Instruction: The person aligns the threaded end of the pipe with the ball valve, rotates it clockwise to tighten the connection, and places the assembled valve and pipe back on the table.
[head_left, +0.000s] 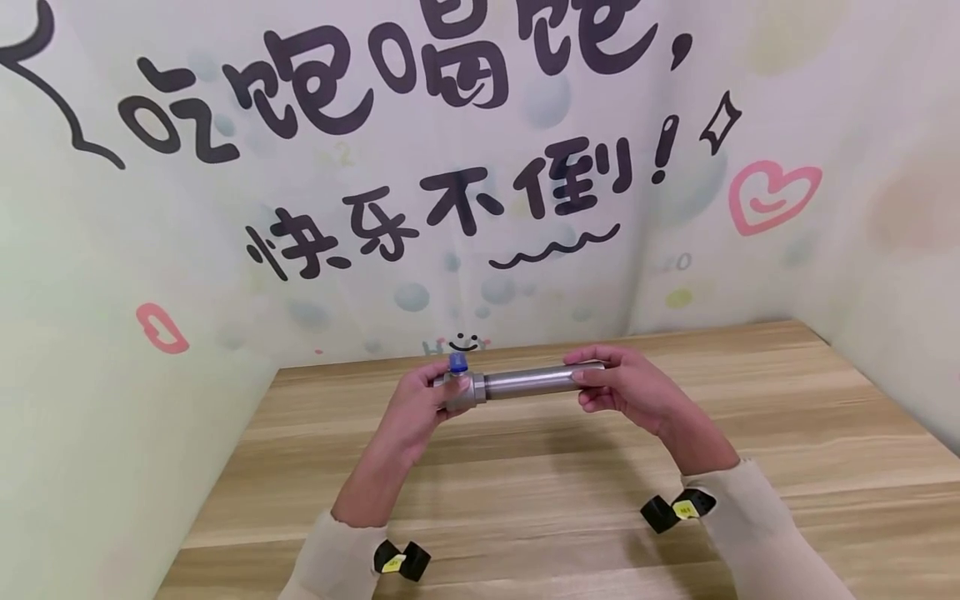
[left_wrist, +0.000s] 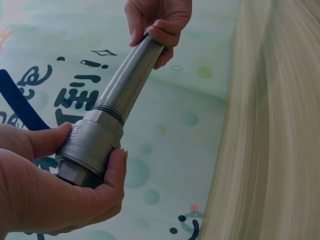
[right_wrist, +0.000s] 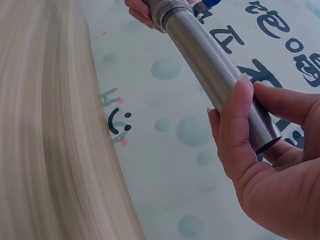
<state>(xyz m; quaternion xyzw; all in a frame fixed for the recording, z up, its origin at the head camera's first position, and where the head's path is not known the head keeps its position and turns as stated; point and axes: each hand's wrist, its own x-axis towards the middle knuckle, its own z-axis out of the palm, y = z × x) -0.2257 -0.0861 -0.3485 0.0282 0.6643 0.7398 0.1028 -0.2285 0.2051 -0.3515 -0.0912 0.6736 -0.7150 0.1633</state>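
My left hand point(head_left: 417, 406) grips a steel ball valve point(left_wrist: 89, 142) by its body, thumb on one side and fingers on the other. The valve carries a blue lever handle point(left_wrist: 22, 102). A steel pipe point(head_left: 528, 381) runs from the valve's end to the right, its threaded end at the valve's mouth with several threads showing. Around the pipe's far end curl the fingers and thumb of my right hand point(head_left: 632, 387). The open pipe end point(right_wrist: 268, 145) shows beside that palm in the right wrist view. Both parts are held in line above the table.
Below the hands lies a wood-grain table point(head_left: 517, 492). Behind it stands a pale printed wall point(head_left: 375, 317) with black lettering and pink hearts. Each sleeve cuff bears a black wrist camera, one on the left point(head_left: 402, 561) and one on the right point(head_left: 678, 510).
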